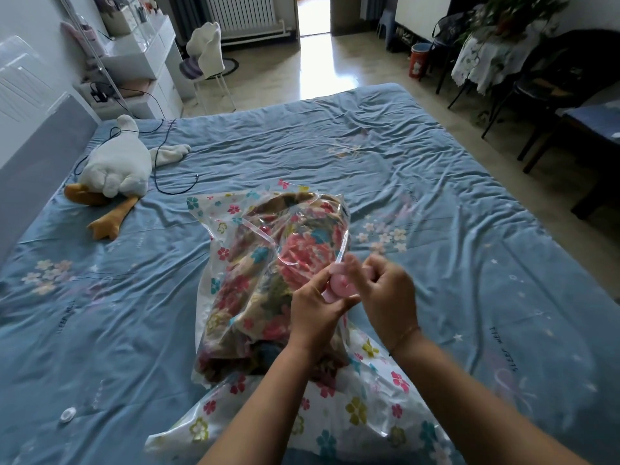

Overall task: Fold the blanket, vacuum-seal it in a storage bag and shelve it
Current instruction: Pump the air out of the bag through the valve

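I hold a round pink plastic piece point(342, 286) between both hands, just above the bag's clear sealing strip. My left hand point(315, 313) comes up from below with the fingers curled round the near side of the round pink plastic piece and the thumb pressed against its face. My right hand point(385, 297) is bunched tight at its far side, fingers curled in, with a sliver of pink showing between them. That hand is blurred, so I cannot tell exactly how the fingertips sit. A thin bracelet is on my right wrist.

The brown blanket with red, teal and yellow flowers point(268, 280) is bundled inside the clear plastic storage bag printed with small flowers point(365, 414). The bag lies in the middle of the wrinkled blue bed sheet point(436, 196), right in front of me. The blanket fills the far part of the bag, and the near part lies flatter, spreading under my forearms.

A small white round cap point(68, 414) lies on the sheet to my left, well apart from the bag. Farther off on the left a white plush goose with orange feet point(117, 169) lies near the grey headboard point(37, 162), with a thin black cable point(167, 156) trailing across the sheet beside it. Beyond the bed stands a white chair point(206, 52).
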`<state>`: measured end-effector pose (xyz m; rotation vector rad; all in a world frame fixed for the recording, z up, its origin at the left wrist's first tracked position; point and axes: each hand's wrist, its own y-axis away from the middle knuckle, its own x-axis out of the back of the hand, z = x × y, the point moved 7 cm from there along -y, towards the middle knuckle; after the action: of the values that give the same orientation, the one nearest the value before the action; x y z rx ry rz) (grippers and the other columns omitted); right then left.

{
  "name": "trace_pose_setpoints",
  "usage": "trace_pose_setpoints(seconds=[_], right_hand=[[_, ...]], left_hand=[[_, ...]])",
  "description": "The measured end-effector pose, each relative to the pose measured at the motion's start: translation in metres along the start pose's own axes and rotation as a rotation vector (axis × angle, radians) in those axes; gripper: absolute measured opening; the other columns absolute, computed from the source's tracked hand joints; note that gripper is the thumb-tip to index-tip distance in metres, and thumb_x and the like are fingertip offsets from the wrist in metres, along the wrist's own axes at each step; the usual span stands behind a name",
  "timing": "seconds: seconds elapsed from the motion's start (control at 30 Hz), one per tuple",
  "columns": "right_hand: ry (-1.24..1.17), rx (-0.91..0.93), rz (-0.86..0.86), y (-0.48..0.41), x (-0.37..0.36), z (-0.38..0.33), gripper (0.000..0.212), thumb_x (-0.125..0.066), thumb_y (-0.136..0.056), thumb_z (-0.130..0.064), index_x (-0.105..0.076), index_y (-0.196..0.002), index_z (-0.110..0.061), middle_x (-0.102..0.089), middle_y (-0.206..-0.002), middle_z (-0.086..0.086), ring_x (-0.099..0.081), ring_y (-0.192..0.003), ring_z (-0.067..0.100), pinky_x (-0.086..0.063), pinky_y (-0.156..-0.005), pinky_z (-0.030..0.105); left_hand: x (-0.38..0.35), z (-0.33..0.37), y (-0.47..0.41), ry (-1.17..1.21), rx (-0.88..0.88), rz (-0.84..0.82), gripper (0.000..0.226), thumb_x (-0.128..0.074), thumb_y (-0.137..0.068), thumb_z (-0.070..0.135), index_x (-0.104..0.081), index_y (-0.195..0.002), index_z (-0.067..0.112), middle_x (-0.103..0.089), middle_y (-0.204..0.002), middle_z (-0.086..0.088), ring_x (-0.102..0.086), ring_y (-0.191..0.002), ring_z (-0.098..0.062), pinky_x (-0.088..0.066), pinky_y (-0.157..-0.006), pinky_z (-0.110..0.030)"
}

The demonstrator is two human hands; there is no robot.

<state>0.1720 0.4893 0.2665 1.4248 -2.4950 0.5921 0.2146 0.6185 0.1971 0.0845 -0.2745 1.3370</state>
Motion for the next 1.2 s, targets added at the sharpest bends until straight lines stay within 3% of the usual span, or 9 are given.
trace_pose_setpoints(seconds=[0.1, 0.27, 0.33, 0.43, 0.53, 0.73, 0.83, 0.97, 1.2], right_hand=[[0.062, -0.051, -0.022, -0.003, -0.002, 0.011, 0.065, -0.052, -0.077, -0.074, -0.037, -0.051, -0.017, -0.042, -0.047, -0.005, -0.035, -0.047, 0.011, -0.040, -0.051, 0.039], [-0.356, 0.215, 0.266, -0.008, 0.045, -0.068, 0.062, -0.059, -0.088, -0.045, -0.036, -0.056, 0.002, -0.045, -0.049, 0.027, -0.037, -0.044, 0.026, -0.033, -0.046, 0.035], [-0.334, 0.229, 0.271, -0.006, 0.040, -0.065, 0.055, -0.061, -0.090, -0.046, -0.036, -0.057, -0.008, -0.051, -0.052, 0.029, -0.056, -0.047, 0.031, -0.040, -0.046, 0.040], [-0.059, 0.060, 0.088, -0.004, 0.008, -0.015, 0.059, -0.051, -0.086, -0.064, -0.036, -0.055, -0.016, -0.057, -0.051, 0.008, -0.054, -0.049, 0.026, -0.043, -0.050, 0.040], [0.108, -0.023, 0.019, -0.002, -0.002, 0.010, 0.066, -0.048, -0.081, -0.073, -0.036, -0.049, -0.017, -0.036, -0.044, -0.003, -0.034, -0.045, 0.009, -0.037, -0.050, 0.033], [-0.364, 0.240, 0.283, -0.010, 0.044, -0.074, 0.064, -0.056, -0.089, -0.048, -0.040, -0.055, 0.005, -0.048, -0.047, 0.013, -0.036, -0.045, 0.023, -0.035, -0.046, 0.030], [-0.211, 0.159, 0.152, -0.007, 0.020, -0.044, 0.058, -0.056, -0.087, -0.060, -0.036, -0.056, -0.014, -0.060, -0.054, 0.014, -0.059, -0.051, 0.030, -0.044, -0.049, 0.041], [0.147, -0.058, -0.053, -0.001, -0.008, 0.015, 0.061, -0.050, -0.077, -0.073, -0.036, -0.050, -0.020, -0.039, -0.046, -0.006, -0.037, -0.046, 0.010, -0.035, -0.052, 0.033], [-0.377, 0.244, 0.239, -0.009, 0.043, -0.074, 0.058, -0.060, -0.089, -0.043, -0.034, -0.056, -0.002, -0.050, -0.047, 0.012, -0.046, -0.044, 0.023, -0.035, -0.046, 0.033]], left_hand=[[0.001, 0.005, 0.001, 0.018, -0.003, -0.002, 0.060, -0.085, -0.064, 0.036, -0.066, -0.119, 0.024, -0.072, -0.112, 0.007, -0.066, -0.106, -0.005, -0.054, -0.094, -0.037], [0.002, 0.002, -0.004, -0.003, -0.002, 0.002, 0.070, -0.082, -0.060, 0.045, -0.062, -0.124, 0.027, -0.069, -0.118, 0.004, -0.064, -0.111, -0.008, -0.053, -0.097, -0.040], [0.002, -0.001, -0.003, 0.004, 0.005, 0.004, 0.072, -0.083, -0.060, 0.044, -0.063, -0.125, 0.021, -0.069, -0.118, 0.003, -0.065, -0.111, -0.009, -0.053, -0.097, -0.041], [0.000, -0.001, -0.002, 0.009, 0.001, -0.009, 0.069, -0.082, -0.062, 0.045, -0.064, -0.124, 0.020, -0.071, -0.116, 0.004, -0.066, -0.109, -0.009, -0.054, -0.095, -0.040], [0.000, 0.003, 0.001, 0.022, 0.004, -0.019, 0.066, -0.079, -0.063, 0.047, -0.066, -0.122, 0.020, -0.072, -0.111, 0.007, -0.067, -0.106, -0.007, -0.055, -0.093, -0.037], [0.004, 0.001, -0.005, -0.015, 0.002, 0.005, 0.065, -0.082, -0.059, 0.047, -0.061, -0.120, 0.037, -0.069, -0.118, 0.006, -0.065, -0.111, -0.008, -0.052, -0.097, -0.040], [0.003, -0.004, -0.005, -0.010, 0.012, 0.000, 0.070, -0.082, -0.062, 0.047, -0.064, -0.125, 0.022, -0.070, -0.118, 0.005, -0.065, -0.111, -0.010, -0.052, -0.096, -0.042], [0.002, -0.001, 0.000, -0.004, 0.010, -0.006, 0.063, -0.079, -0.064, 0.046, -0.067, -0.120, 0.019, -0.072, -0.110, 0.007, -0.067, -0.105, -0.007, -0.055, -0.092, -0.039], [0.003, -0.002, -0.003, -0.011, 0.014, 0.007, 0.070, -0.082, -0.060, 0.045, -0.062, -0.124, 0.026, -0.069, -0.119, 0.005, -0.064, -0.112, -0.008, -0.052, -0.098, -0.039]])
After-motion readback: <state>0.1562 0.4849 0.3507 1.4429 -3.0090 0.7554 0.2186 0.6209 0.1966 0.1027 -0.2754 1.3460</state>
